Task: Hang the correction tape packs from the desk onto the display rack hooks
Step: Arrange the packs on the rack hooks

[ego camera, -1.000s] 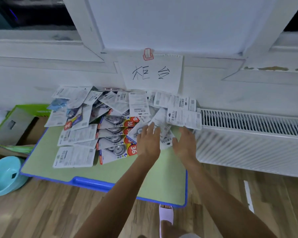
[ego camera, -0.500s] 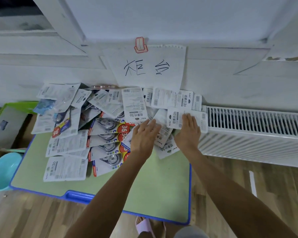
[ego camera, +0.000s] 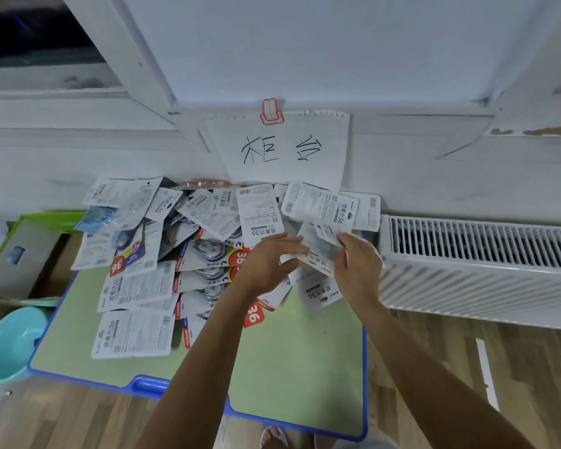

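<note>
Packs [ego camera: 136, 332] heaped across the far half of the green desk [ego camera: 292, 367], under a wall note [ego camera: 282, 150]. Left hand [ego camera: 266, 264] and right hand [ego camera: 357, 267] side by side over the pile's right end, fingers curled on several packs there, one hanging below.

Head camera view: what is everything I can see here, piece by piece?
correction tape packs: dozens, too overlapped to count; white backs, some red-and-yellow fronts; heaped on the desk's far half.
desk: one, green top with blue rim, against the wall.
paper sign: one, white with black handwriting, on the wall above the packs.
clip: one, red, at the sign's top edge.
radiator: one, white, right of the desk.
basin: one, turquoise, on the floor at left.
cardboard box: one, green-edged, left of the desk.
left hand: one, on the packs.
right hand: one, fingers gripping packs.
</note>
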Available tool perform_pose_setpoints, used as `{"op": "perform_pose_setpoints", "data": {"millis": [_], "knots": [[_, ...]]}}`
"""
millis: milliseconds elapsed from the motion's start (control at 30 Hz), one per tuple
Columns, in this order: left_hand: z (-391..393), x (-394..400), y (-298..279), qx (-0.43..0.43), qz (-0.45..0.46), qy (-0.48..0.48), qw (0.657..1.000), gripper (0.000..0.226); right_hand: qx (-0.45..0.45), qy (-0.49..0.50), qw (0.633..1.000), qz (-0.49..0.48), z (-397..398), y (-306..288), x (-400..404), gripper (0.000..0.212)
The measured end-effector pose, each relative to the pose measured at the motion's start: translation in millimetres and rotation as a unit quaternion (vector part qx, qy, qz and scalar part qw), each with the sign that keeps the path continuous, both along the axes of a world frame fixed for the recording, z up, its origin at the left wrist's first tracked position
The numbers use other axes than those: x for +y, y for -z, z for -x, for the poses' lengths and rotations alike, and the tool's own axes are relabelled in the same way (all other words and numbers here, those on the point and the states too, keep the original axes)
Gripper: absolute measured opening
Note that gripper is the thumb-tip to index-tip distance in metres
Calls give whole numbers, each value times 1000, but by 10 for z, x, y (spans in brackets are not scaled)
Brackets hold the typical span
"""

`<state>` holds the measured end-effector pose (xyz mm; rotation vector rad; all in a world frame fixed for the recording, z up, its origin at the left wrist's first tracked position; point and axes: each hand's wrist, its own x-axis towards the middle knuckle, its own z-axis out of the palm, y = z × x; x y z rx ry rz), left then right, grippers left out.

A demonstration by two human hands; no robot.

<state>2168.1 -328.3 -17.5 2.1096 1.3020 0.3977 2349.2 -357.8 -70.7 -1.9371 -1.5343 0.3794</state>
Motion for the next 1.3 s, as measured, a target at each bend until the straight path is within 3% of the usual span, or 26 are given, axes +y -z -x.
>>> {"op": "perform_pose_setpoints", "data": {"millis": [200, 333, 433, 667, 833, 1000, 1133, 1300], "knots": [[-93, -68, -226, -180, 17, -157, 971, 14, 129, 61, 987, -77, -42, -358, -55, 23], [-206, -167, -365, -357, 167, -269, 879, 14, 232, 92, 965, -82, -43, -615, -191, 34], [-305, -284, -435, -383, 221, -277, 853, 19, 275, 120, 951, -79, -15, -749, -403, 38], [-437, -752, -623, -378, 249, -196, 870, 22, 312, 228, 915, -112, 63, -918, -1273, 21], [-485, -1272, -651, -376, 279, -145, 872, 23, 308, 317, 886, -140, 211, -984, -2079, 29], [-733, -1874, -751, -363, 327, -51, 871, 12, 329, 402, 835, -181, 256, -1032, -2913, 26], [-1048, -2383, -850, -341, 345, 19, 874, 24, 316, 458, 800, -224, 188, -1192, -3519, 24], [-1457, -3200, -939, -287, 380, 141, 868, 13, 303, 526, 747, -271, 111, -1280, -4426, 23]]}}
